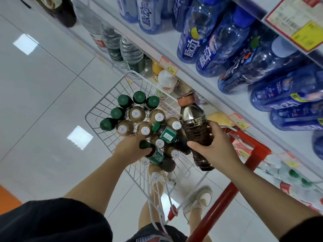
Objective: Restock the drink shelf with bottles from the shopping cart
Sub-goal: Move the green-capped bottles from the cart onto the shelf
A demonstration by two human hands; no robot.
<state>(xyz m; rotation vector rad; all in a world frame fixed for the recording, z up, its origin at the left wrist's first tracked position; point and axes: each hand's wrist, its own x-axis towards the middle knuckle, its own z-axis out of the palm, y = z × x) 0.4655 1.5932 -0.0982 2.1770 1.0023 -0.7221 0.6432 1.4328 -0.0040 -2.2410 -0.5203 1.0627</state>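
A brown-cap bottle [194, 131] is held above the 3 o'clock side of the cart [108, 92] by the right grip [215, 143]. The fingers are wrapped round its ribbed lower body, and the cap points to 12 o'clock. Inside the cart, a green-cap bottle [157, 156] lies tilted on the standing bottles and is clasped just below the cap by the left grip [132, 147]. The shelf [201, 79] runs from 12 to 3 o'clock, just beside the cart. Both bottles look full, so they are judged fairly heavy and stiff under a squeeze. The smooth plastic and label film may be slippery. A hold round the ribbed waist is judged firmest, while a hold near the cap may let the body swing.
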